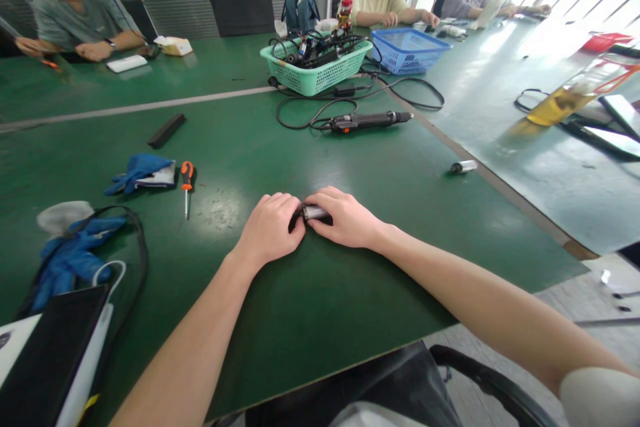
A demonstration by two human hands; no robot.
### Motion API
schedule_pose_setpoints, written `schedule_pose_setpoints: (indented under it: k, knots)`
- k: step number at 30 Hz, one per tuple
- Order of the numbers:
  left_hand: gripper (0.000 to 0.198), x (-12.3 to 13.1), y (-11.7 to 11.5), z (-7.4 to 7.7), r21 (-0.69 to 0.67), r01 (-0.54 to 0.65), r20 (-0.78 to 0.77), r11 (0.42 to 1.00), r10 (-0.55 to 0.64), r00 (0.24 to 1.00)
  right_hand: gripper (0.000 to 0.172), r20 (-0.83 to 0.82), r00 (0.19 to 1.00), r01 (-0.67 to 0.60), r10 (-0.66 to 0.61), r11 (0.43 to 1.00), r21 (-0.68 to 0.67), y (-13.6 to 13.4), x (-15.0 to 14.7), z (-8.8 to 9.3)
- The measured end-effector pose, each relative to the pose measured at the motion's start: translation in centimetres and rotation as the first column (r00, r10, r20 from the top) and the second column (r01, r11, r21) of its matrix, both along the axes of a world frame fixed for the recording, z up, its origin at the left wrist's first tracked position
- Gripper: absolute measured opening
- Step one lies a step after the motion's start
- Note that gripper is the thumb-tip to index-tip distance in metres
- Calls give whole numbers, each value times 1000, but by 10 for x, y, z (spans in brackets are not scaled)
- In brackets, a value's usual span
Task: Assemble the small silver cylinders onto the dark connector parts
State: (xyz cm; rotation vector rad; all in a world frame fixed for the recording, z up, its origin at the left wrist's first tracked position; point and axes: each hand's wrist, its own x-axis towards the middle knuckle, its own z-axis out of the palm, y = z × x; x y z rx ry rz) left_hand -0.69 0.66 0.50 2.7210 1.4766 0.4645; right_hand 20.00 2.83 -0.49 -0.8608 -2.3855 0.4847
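Silver cylinder (315, 212), inward of the surface's (300, 327) near edge, is pinched by the curled right hand (345, 217) while the left hand (273, 227) closes around an adjacent dark piece (296, 219), apparently keeping both aligned.

On the table (310, 327) I log, remotely, a cylinder (314, 213) between left hand (274, 227) and right hand (345, 217), screwdriver (187, 175) and glove (143, 172) to their left, power driver (367, 121) beyond, left basket (313, 82) and right basket (413, 64) behind that, loose cylinder (466, 166) rightward.

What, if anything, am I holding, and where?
Your right hand holds a silvery cylinder towards its right end, between thumb and fingers; your left hand is at its left end, grip unclear.
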Motion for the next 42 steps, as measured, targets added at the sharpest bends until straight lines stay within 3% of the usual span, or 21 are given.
schedule_pose_setpoints:
  k: [42]
  knots:
    - [7,0,-1,0,9,-19,4,1000,19,1000,27,6,1000,4,-4,1000,-3,0,0,1]
